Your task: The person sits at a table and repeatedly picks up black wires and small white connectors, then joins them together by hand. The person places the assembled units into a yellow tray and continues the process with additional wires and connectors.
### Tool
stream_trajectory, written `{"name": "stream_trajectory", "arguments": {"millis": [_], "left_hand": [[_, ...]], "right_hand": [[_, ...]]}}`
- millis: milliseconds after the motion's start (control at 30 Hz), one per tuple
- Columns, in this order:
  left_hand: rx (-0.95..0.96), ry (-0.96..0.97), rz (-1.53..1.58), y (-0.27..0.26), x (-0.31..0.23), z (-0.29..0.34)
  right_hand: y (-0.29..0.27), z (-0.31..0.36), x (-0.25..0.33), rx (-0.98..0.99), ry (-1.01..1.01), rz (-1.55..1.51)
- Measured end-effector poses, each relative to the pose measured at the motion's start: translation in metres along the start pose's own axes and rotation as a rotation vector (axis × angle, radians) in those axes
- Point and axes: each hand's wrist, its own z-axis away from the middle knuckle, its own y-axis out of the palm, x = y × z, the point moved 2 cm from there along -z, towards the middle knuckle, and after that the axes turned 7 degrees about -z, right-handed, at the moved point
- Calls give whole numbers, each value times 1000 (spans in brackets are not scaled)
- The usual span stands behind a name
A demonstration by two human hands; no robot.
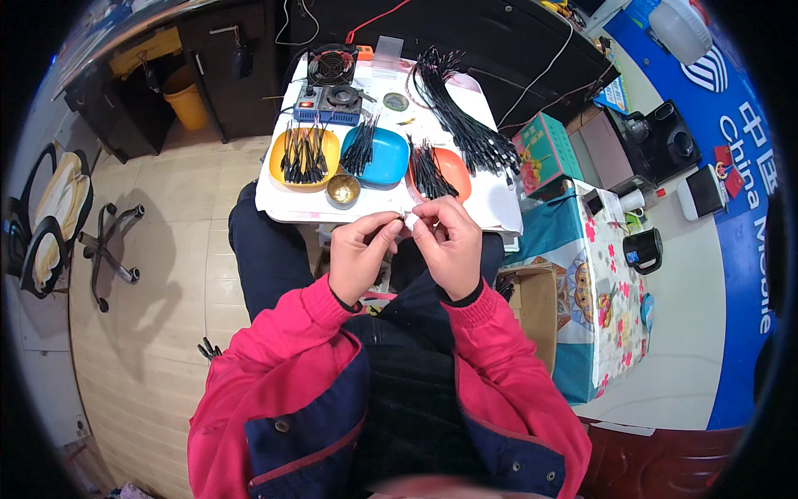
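Note:
Just past the near edge of the white table (374,218), my two hands meet fingertip to fingertip. A small white piece (411,220) shows between the thumb and fingers of my right hand (451,249), which is closed in a pinch. My left hand (359,256) is pinched too, touching the same spot; what its fingertips hold is too small to make out. Beyond them stand a yellow tray (278,158), a blue tray (399,158) and an orange tray (457,170), each with black cable pieces. A small brass-coloured bowl (342,190) sits nearest my left hand.
At the table's back are a small fan (332,65) and a blue-grey device with knobs (328,104). A thick bundle of black cables (465,121) lies back right. A green box (544,154) and a flowered tablecloth (611,283) are at the right; an office chair (108,241) stands left.

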Motion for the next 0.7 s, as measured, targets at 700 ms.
{"name": "stream_trajectory", "arguments": {"millis": [700], "left_hand": [[469,-214,110,-10,16,-9]], "right_hand": [[14,13,-79,528,850,-1635]]}}
